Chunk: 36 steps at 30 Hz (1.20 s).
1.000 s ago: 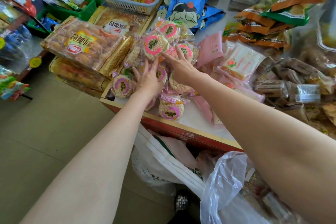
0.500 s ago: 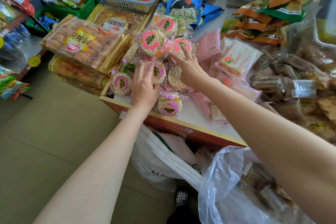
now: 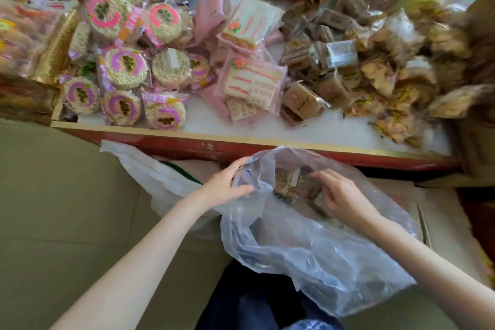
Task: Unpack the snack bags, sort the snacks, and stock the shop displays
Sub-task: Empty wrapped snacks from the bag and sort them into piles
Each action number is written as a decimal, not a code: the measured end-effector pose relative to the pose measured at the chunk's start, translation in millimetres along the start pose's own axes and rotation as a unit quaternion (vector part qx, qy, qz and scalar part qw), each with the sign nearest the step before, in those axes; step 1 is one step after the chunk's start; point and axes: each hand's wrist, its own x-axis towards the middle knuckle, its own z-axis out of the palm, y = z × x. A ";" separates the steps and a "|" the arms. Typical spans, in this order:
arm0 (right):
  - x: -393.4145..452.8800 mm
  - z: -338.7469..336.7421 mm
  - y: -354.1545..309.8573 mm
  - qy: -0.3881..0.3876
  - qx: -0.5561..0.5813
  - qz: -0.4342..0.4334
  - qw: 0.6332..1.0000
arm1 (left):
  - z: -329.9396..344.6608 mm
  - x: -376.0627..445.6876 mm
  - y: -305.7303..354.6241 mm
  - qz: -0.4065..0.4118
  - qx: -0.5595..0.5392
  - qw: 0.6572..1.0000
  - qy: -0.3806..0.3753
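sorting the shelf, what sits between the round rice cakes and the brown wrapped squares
Pink-wrapped cake slices lie between the round puffed-rice cakes and the brown wrapped squares, in the head view.

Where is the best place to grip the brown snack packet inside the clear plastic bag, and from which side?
Probably by its upper edge, coming from above through the bag's mouth. The snack packet stands exposed there, while the clear plastic bag covers its lower part. The left hand holds the rim open; the right hand reaches in beside it.

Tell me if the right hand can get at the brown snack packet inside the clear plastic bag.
Probably yes: the right hand is already at the clear plastic bag's open mouth beside the brown snack packet, while the left hand grips the rim.
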 end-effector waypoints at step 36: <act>201.4 -57.8 -181.5 0.122 0.176 -0.135 0.967 | -119.2 -28.9 -8.1 -0.041 -0.041 0.887 0.457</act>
